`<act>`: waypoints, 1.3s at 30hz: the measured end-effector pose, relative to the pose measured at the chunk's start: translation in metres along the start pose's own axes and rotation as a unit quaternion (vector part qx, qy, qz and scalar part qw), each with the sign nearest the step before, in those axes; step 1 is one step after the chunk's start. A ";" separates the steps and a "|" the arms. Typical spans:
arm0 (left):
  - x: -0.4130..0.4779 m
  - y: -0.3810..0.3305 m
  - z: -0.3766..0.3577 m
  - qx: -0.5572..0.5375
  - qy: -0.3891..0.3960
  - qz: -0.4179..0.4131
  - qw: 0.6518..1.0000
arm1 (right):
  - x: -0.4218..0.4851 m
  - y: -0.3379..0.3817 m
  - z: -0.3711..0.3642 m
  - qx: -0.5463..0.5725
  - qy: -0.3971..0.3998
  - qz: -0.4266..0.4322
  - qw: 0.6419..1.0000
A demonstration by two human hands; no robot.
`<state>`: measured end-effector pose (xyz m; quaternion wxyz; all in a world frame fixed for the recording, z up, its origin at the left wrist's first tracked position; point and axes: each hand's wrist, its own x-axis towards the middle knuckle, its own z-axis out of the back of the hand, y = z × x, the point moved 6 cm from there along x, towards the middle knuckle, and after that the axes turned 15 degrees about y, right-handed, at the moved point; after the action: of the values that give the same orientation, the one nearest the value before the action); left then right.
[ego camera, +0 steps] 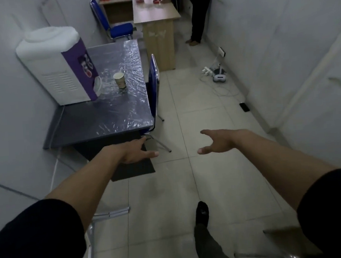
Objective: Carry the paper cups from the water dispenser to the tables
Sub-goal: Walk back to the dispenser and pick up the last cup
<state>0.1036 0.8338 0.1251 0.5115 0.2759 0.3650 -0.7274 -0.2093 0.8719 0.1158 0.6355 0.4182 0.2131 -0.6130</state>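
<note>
One paper cup [119, 80] stands upright on the dark, plastic-covered table [97, 121], just right of the white and purple water dispenser [62, 63]. My left hand [136, 151] hangs open in the air below the table's near right corner, holding nothing. My right hand [216, 142] is open too, fingers spread above the tiled floor, well to the right of the table. Both hands are far short of the cup.
A blue chair [154, 86] is pushed against the dark table's right side. A wooden table [154, 12] with small red items, another blue chair [115, 26] and a standing person [198, 13] are at the back. Cables and a device [218, 76] lie by the right wall.
</note>
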 end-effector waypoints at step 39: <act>0.427 0.131 0.418 -0.273 0.016 0.094 0.957 | 0.491 0.152 0.609 -0.232 0.029 0.230 0.944</act>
<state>0.0771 0.2347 0.0054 0.6273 0.1704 0.5303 -0.5443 -0.1342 0.0786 0.1132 0.8326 0.3139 0.2657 -0.3711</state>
